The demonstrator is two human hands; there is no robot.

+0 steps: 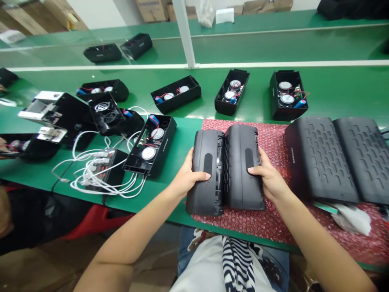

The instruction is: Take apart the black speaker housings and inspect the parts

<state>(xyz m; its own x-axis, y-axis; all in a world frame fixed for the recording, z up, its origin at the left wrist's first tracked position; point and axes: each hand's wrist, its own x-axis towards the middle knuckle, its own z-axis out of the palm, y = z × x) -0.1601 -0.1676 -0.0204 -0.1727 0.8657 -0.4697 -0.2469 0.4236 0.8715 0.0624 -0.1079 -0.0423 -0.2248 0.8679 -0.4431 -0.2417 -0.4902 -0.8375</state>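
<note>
Two black speaker housings stand side by side at the front edge of the bench, over red bubble wrap point(276, 142). My left hand point(191, 175) grips the left speaker housing point(202, 194), its thumb lying near the dark oval pad. Around the right speaker housing point(240, 190) my right hand point(269, 174) is closed, thumb on that one's oval pad. The two housings are close together, with clips showing along the left one's inner edge. My fingers behind both housings are hidden.
Two textured black speakers point(319, 162) rest at the right. Several open housings with drivers, such as one speaker shell point(231, 91), line the green bench point(136, 73). White cables point(103, 174) tangle around a charging hub point(111, 166). Another person's hand point(3, 148) is at the far left.
</note>
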